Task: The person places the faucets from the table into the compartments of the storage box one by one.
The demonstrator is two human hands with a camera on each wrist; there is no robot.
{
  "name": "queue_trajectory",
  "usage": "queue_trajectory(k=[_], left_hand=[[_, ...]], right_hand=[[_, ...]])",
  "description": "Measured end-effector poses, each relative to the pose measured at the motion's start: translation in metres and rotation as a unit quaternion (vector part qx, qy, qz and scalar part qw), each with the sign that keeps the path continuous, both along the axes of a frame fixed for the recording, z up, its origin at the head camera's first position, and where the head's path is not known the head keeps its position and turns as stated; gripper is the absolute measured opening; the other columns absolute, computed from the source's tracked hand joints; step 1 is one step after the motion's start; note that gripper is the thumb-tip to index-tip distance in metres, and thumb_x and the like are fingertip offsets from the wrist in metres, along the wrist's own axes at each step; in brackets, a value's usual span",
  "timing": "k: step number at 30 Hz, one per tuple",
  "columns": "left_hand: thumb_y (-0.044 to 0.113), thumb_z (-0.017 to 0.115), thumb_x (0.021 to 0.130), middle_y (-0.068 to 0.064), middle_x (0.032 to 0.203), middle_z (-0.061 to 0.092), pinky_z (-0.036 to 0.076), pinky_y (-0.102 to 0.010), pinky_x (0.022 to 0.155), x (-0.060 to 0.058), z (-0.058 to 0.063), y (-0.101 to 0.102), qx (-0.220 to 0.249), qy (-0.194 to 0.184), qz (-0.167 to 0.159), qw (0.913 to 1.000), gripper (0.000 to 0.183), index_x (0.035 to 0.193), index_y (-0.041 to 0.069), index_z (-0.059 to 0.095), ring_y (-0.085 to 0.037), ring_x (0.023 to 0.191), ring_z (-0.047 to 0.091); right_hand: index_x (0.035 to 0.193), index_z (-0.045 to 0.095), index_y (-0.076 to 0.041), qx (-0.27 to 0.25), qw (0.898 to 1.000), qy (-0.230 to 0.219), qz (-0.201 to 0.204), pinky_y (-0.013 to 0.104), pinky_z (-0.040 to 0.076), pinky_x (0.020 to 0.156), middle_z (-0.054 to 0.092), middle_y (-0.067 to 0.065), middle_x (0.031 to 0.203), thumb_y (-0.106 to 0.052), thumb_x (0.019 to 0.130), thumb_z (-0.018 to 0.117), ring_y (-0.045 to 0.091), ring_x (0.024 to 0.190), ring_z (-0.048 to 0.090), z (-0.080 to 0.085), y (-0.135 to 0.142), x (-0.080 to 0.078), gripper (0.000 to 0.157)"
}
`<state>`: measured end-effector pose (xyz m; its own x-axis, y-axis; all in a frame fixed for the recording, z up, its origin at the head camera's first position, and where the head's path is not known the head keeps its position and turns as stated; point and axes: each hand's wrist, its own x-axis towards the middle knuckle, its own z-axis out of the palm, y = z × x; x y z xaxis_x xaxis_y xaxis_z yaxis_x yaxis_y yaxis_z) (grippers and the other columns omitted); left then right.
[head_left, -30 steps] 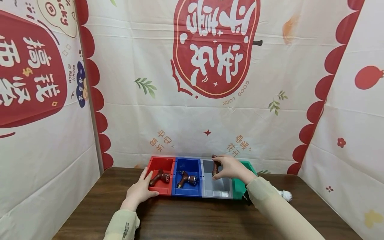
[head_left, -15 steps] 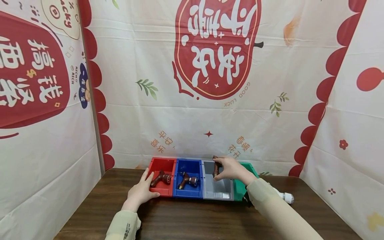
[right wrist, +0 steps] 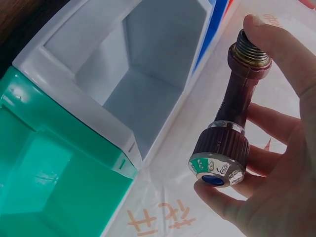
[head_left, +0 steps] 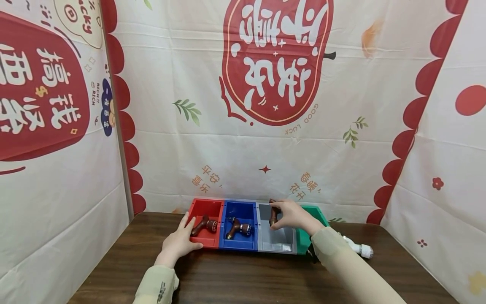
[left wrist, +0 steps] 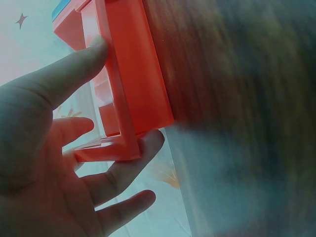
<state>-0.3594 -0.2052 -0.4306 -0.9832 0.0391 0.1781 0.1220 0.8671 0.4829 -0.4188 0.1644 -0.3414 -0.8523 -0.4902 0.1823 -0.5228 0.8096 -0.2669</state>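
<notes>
My right hand [head_left: 294, 216] holds a dark brown tap [right wrist: 237, 101] over the grey bin [head_left: 266, 240]. In the right wrist view the thumb is at the tap's threaded end and the fingers are beside its ribbed, silver-capped knob. My left hand [head_left: 177, 242] grips the near left corner of the red bin [left wrist: 143, 64], thumb on the rim and fingers around the side wall. One brown tap [head_left: 205, 224] lies in the red bin. Another brown tap [head_left: 237, 228] lies in the blue bin [head_left: 240, 208].
The bins form a joined row on the dark wooden table [head_left: 235, 278], with the green bin [head_left: 303, 238] at its right end. A white tap [head_left: 360, 249] lies right of the row, partly behind the right sleeve. A printed cloth wall [head_left: 235, 156] stands close behind the bins.
The head view has shifted slightly, bringing more of the white tap into sight. Both hands keep nearly the same places, and the brown tap stays in the right hand.
</notes>
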Motion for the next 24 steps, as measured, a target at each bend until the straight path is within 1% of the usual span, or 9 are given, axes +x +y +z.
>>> queue_trajectory(k=[3,8,15,20,24], left_hand=[[0.037,0.082,0.074,-0.014,0.160,0.014,0.046,-0.063,0.085,0.0000,0.0001,-0.0002,0.002,-0.001,0.000,1.0000,0.094,0.151,0.009,0.034,-0.045,0.111,0.056],[0.036,0.082,0.074,-0.014,0.160,0.014,0.045,-0.064,0.086,-0.0004,-0.0003,-0.0004,0.004,-0.003,0.000,1.0000,0.094,0.151,0.010,0.034,-0.045,0.113,0.055],[0.036,0.082,0.074,-0.014,0.160,0.014,0.045,-0.064,0.086,-0.0006,0.0012,-0.0002,0.006,-0.004,0.000,1.0000,0.094,0.151,0.010,0.035,-0.045,0.112,0.055],[0.036,0.082,0.074,-0.014,0.160,0.014,0.045,-0.064,0.086,-0.0003,0.0021,-0.0003,0.007,-0.008,0.001,0.9999,0.094,0.151,0.010,0.035,-0.045,0.112,0.055],[0.037,0.082,0.075,-0.013,0.160,0.014,0.044,-0.064,0.087,0.0000,0.0026,-0.0002,0.008,-0.009,0.000,0.9999,0.093,0.151,0.010,0.035,-0.045,0.113,0.055]], right_hand=[[0.135,0.057,-0.007,0.000,1.000,-0.002,-0.002,0.047,0.049,0.090,0.060,0.008,0.123,-0.038,0.066,0.088,0.023,0.105,0.055,-0.0008,-0.0002,-0.0013,0.081],[0.134,0.058,-0.006,-0.005,1.000,-0.005,0.000,0.046,0.049,0.089,0.061,0.006,0.120,-0.035,0.066,0.089,0.021,0.103,0.056,-0.0014,-0.0016,-0.0018,0.080],[0.133,0.058,-0.003,-0.008,1.000,-0.011,0.003,0.045,0.049,0.090,0.063,0.001,0.105,-0.032,0.066,0.089,0.017,0.095,0.055,-0.0017,-0.0033,-0.0040,0.080],[0.133,0.058,-0.003,-0.010,1.000,-0.010,0.006,0.046,0.049,0.090,0.064,0.004,0.108,-0.030,0.066,0.089,0.018,0.096,0.055,-0.0019,-0.0041,-0.0042,0.078],[0.131,0.059,0.000,-0.015,1.000,-0.008,0.018,0.048,0.049,0.090,0.064,0.007,0.110,-0.027,0.066,0.089,0.020,0.095,0.055,-0.0021,-0.0044,-0.0034,0.077]])
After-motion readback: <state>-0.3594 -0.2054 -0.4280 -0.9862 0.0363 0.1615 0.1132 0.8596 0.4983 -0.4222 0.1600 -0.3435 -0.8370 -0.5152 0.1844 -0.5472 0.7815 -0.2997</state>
